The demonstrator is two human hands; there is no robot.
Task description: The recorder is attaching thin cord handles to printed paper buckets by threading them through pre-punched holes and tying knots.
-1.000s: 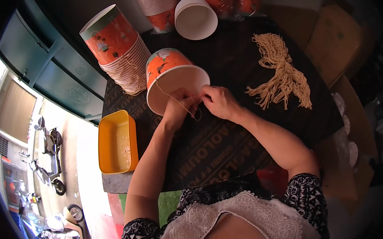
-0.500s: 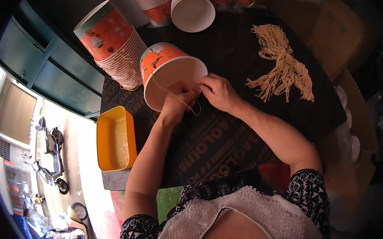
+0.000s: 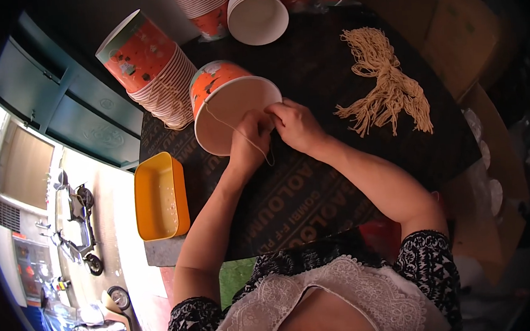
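Paper bucket [image 3: 233,109] — orange outside, white inside — lies tilted on the dark table [image 3: 315,186], mouth toward the person. Left hand [image 3: 249,139] grips the bucket's near rim, fingers closed on it. Right hand [image 3: 296,123], touching the rim just beside the left, pinches a thin string [image 3: 238,130] crossing the bucket's mouth. Right of the bucket: a bundle of tan strings [image 3: 385,89]. Left: a yellow tray [image 3: 159,194]. Behind it — a stack of nested buckets [image 3: 151,72] and a white bowl [image 3: 257,15].

A dark table [image 3: 315,186] carries stacked orange paper buckets [image 3: 154,75], a tan string bundle [image 3: 385,86] and, seemingly, a yellow tray [image 3: 160,197].
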